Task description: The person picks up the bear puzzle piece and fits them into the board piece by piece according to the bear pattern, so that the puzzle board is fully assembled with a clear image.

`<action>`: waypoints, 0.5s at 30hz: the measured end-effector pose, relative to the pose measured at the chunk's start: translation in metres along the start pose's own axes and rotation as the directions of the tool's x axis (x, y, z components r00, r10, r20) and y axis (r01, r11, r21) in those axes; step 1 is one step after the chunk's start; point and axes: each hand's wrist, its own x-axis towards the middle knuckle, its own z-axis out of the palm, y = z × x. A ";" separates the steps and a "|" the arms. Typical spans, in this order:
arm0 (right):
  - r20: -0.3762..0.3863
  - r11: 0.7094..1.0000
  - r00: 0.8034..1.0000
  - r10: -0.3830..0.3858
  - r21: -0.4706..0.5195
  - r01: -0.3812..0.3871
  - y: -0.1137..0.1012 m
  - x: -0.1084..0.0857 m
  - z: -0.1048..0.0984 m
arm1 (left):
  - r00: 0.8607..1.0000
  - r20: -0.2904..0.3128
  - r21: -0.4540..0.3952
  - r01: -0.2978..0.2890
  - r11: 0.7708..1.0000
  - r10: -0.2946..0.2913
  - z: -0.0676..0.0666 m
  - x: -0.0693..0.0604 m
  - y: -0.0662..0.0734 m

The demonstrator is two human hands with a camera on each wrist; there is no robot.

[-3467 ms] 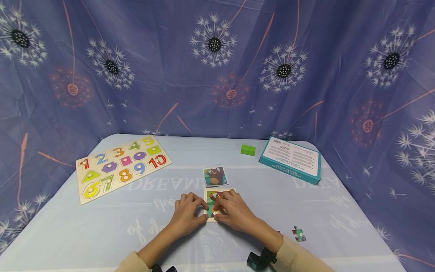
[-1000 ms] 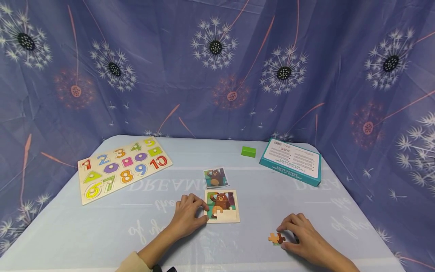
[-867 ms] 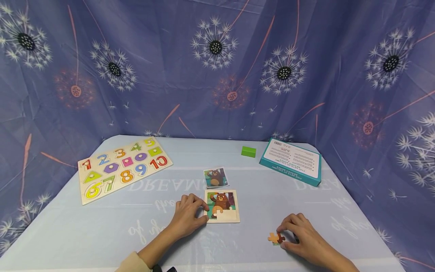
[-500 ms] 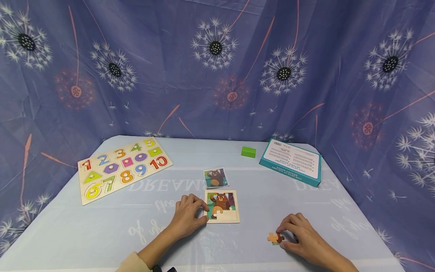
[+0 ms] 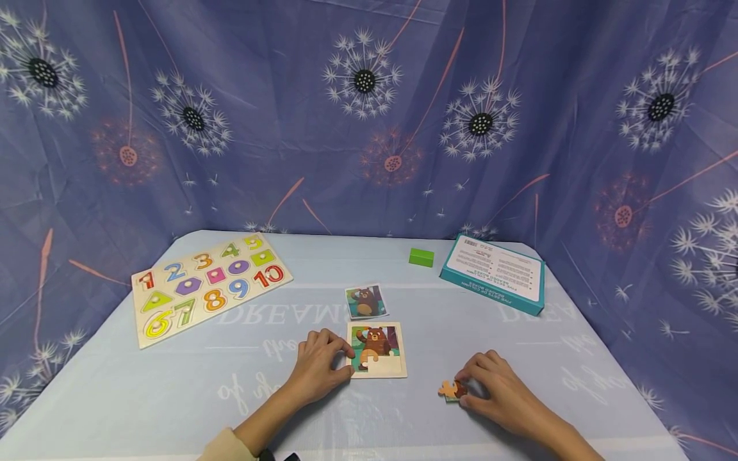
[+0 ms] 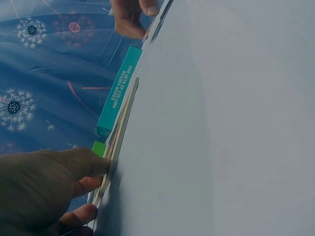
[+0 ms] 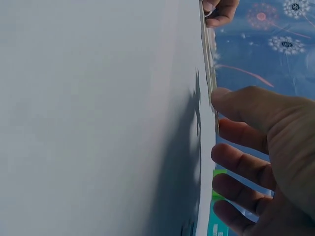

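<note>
A bear jigsaw puzzle in a pale wooden tray [image 5: 404,366] lies in the middle of the table, with a bare gap at its lower right. My left hand [image 5: 317,363] holds the tray's left edge between thumb and forefinger. To the right, my right hand [image 5: 500,396] pinches a tan and brown jigsaw piece [image 5: 446,389] at its right side. Something green shows beneath that piece, perhaps a second piece; the fingers partly hide it. In the right wrist view, the thumb and fingers of my right hand [image 7: 268,147] are spread, and the piece is hard to make out.
Just behind the tray lies a bear picture card [image 5: 366,301]. A wooden number board [image 5: 210,291] lies at the back left. A green block [image 5: 421,257] and a teal box [image 5: 493,272] stand at the back right, before a dandelion-print curtain [image 5: 288,128].
My right hand left the puzzle tray and went right to the loose jigsaw piece. Over the last half second it has moved left and slightly back with the piece. My left hand stays put.
</note>
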 end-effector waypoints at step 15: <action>0.029 0.997 0.996 0.080 0.011 -0.080 -0.022 0.048 0.017 | 1.000 -0.017 0.012 -0.003 1.000 0.003 0.002 0.000 -0.001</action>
